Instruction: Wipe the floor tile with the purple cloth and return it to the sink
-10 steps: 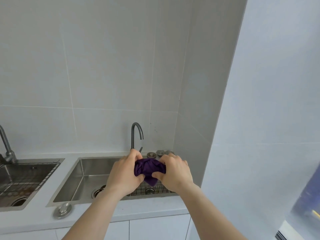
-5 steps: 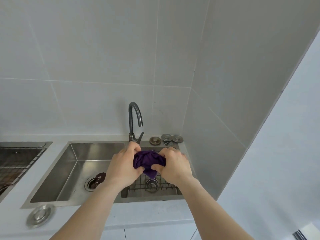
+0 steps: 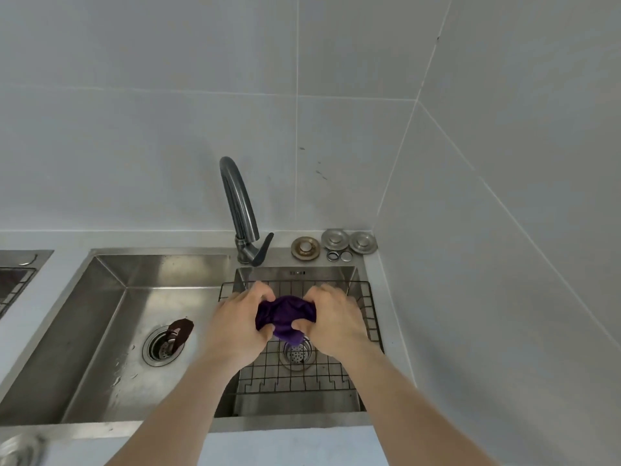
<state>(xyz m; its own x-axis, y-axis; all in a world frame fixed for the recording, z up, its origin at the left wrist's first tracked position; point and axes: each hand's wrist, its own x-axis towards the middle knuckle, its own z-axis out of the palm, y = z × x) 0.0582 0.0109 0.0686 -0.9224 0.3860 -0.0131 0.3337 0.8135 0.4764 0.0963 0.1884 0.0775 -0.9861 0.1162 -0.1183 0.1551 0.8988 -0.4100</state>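
You've got the purple cloth [image 3: 285,314] bunched between both hands, over the sink's [image 3: 161,264] right, smaller basin. Your left hand [image 3: 240,322] is clenched on its left end, your right hand [image 3: 331,317] clenched on its right end, so the wad's long axis runs left to right between your fists, with a short tail hanging from the bottom middle. Neither hand is nearer; both are on it (looks like a wringing grip, judging by the twist in the fabric).

The relation that matters: the cloth sits above the wire rack [image 3: 302,371] and nearly over the small strainer drain [image 3: 297,354], not touching either as far as the view shows. No floor tile is in view, so I can't tell from here whether the wipe is done or not yet begun.

Containers: the right basin holds the rack and strainer only. The left, bigger basin has its own drain [image 3: 163,346] with a dark brown scrap [image 3: 179,331] lying on its rim, plus some water drops. The faucet [image 3: 240,210] stands behind, spout turned left of the cloth. Loose metal drain covers [image 3: 334,243] sit on the ledge by the corner.
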